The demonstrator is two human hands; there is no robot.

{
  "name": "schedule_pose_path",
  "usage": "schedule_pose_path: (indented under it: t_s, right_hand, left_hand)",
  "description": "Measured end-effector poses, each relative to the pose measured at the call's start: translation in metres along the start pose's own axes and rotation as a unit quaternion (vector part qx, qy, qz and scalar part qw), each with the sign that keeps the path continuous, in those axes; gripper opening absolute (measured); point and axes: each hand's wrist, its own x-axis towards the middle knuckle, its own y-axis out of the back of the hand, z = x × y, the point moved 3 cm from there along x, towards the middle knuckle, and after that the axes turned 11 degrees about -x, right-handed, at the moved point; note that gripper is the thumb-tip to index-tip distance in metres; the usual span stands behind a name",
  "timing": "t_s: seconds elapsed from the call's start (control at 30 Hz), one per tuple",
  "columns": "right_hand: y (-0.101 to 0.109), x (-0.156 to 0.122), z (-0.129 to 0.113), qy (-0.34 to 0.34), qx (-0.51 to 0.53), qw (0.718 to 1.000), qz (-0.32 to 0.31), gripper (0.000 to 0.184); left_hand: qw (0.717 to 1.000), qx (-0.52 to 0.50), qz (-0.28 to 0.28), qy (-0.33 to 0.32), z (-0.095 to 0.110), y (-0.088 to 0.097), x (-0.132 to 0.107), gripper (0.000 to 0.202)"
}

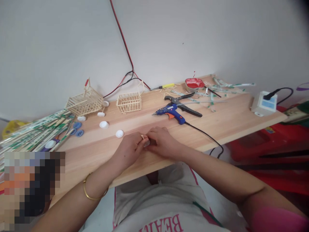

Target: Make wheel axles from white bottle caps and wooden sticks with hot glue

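Observation:
My left hand [132,146] and my right hand [165,143] meet near the table's front edge, fingers curled. A short thin wooden stick [142,137] pokes up from my left thumb and fingers. Between both hands shows a small whitish piece [146,142], perhaps a bottle cap, mostly covered by fingers. White bottle caps [119,133] lie to the left of my hands. Beyond my right hand rests a blue glue gun [171,112], its nozzle pointing left. Two small stick-built carts stand farther back: one larger [85,100], one smaller [129,102].
Black cutters [185,106] lie behind the glue gun, near a yellow-handled tool [168,85] and a red-lined dish [194,83]. Wrapped sticks [36,129] and blue caps [79,132] lie left. A power box [264,103] sits right; the glue gun's cord [205,132] crosses the front edge.

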Motion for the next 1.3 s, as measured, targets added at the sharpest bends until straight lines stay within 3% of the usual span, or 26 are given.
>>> schedule_pose_path:
  t_s: [0.23,0.43,0.67,0.77,0.87,0.93,1.03,1.17,1.3]
  right_hand:
    - [0.0,-0.001,0.0,-0.002,0.002,1.0,0.006,0.017]
    - [0.003,-0.002,-0.004,-0.002,0.04,0.998,0.045,0.022]
    - [-0.001,0.003,-0.004,-0.022,-0.008,0.999,0.022,0.016]
    - [0.0,0.003,-0.006,-0.02,-0.01,1.0,0.003,0.027]
    - [0.015,0.0,-0.002,0.002,0.013,1.0,0.0,0.043]
    - [0.036,-0.003,0.011,-0.012,0.011,0.999,0.029,0.039]
    - [0.077,-0.011,0.055,-0.125,-0.053,0.986,0.097,0.019]
    - [0.113,-0.026,0.121,-0.293,-0.148,0.942,0.073,0.023]
    - [0.12,-0.028,0.149,-0.274,-0.16,0.948,0.034,0.021]
  left_hand:
    - [1.0,0.006,0.005,-0.008,-0.002,0.0,0.001,0.029]
    - [0.997,-0.005,0.078,-0.025,-0.002,0.012,0.0,0.016]
    - [0.996,-0.047,0.072,-0.005,-0.008,0.012,0.001,0.011]
    - [0.997,-0.052,0.059,-0.015,-0.007,0.01,0.001,0.009]
    - [0.998,-0.048,0.047,-0.018,-0.006,0.01,0.001,0.011]
    - [0.998,-0.045,0.044,-0.009,-0.007,0.01,0.0,0.011]
    - [0.998,-0.046,0.044,-0.008,-0.008,0.01,-0.001,0.01]
    - [0.998,-0.047,0.038,0.003,-0.008,0.011,-0.001,0.009]
    - [0.998,-0.055,0.039,0.019,-0.009,0.01,-0.001,0.009]
